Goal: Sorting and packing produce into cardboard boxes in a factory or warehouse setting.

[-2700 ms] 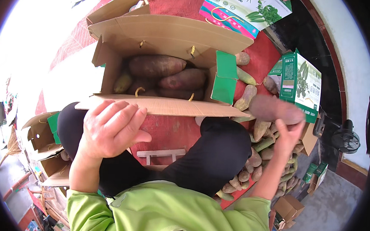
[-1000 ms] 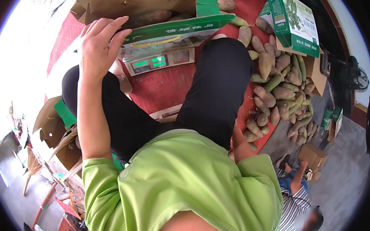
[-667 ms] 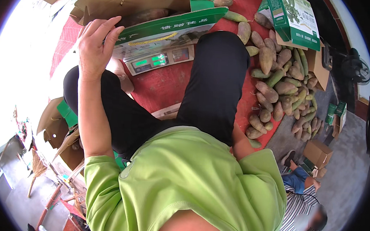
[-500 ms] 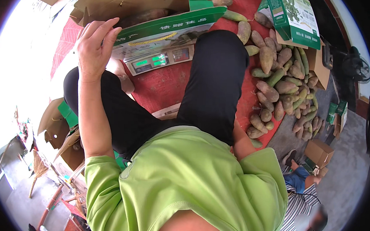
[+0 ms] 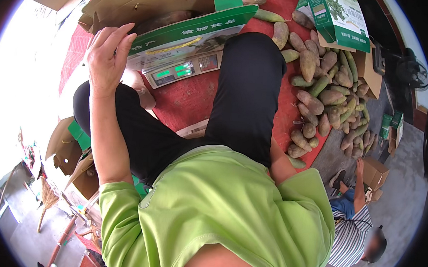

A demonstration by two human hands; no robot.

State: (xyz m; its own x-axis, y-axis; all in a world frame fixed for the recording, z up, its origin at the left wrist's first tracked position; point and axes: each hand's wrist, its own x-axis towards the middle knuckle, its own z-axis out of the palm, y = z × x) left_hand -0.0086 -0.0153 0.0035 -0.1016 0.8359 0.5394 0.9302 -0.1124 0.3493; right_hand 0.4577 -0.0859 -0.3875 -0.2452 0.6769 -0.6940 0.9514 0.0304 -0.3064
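My left hand (image 5: 106, 55) is raised at the left end of an open green-and-brown carton (image 5: 190, 33). Its fingers are bent a little, with thumb and index finger apart, and nothing shows between them. The fingertips lie close to the carton's near left corner; whether they touch it, I cannot tell. Inside the carton a dark brownish oblong vegetable (image 5: 169, 20) is partly visible. Beneath the carton sits a digital scale (image 5: 181, 73) with lit green displays. My right forearm (image 5: 281, 161) runs behind my right thigh, which hides the right hand.
A heap of brown and green oblong vegetables (image 5: 329, 98) spreads over the red mat (image 5: 186, 100) to the right. Beyond it stands a green-and-white box (image 5: 338, 21). Another open carton (image 5: 65, 147) lies at left, near a broom (image 5: 48, 197). A co-worker (image 5: 351, 232) sits at lower right beside a small carton (image 5: 374, 172).
At lower right, the co-worker has shifted and stretched an arm toward the small carton. My left hand keeps almost the same pose by the open carton.
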